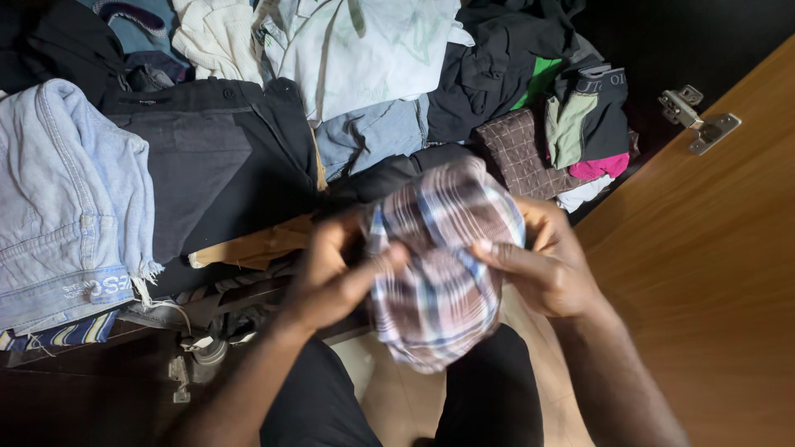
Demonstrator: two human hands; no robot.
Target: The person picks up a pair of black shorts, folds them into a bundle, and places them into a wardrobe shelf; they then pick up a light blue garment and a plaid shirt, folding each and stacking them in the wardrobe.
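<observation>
A plaid cloth in pink, white and blue checks is bunched up between both hands, just in front of a heap of clothes. My left hand grips its left edge, thumb pressed across the fabric. My right hand grips its right side, fingers curled over the top. The lower part of the cloth hangs down over my dark-trousered legs.
The pile holds light blue jeans, black trousers, a white printed shirt, a brown checked cloth and dark underwear. An open wooden cabinet door with a metal hinge stands at the right.
</observation>
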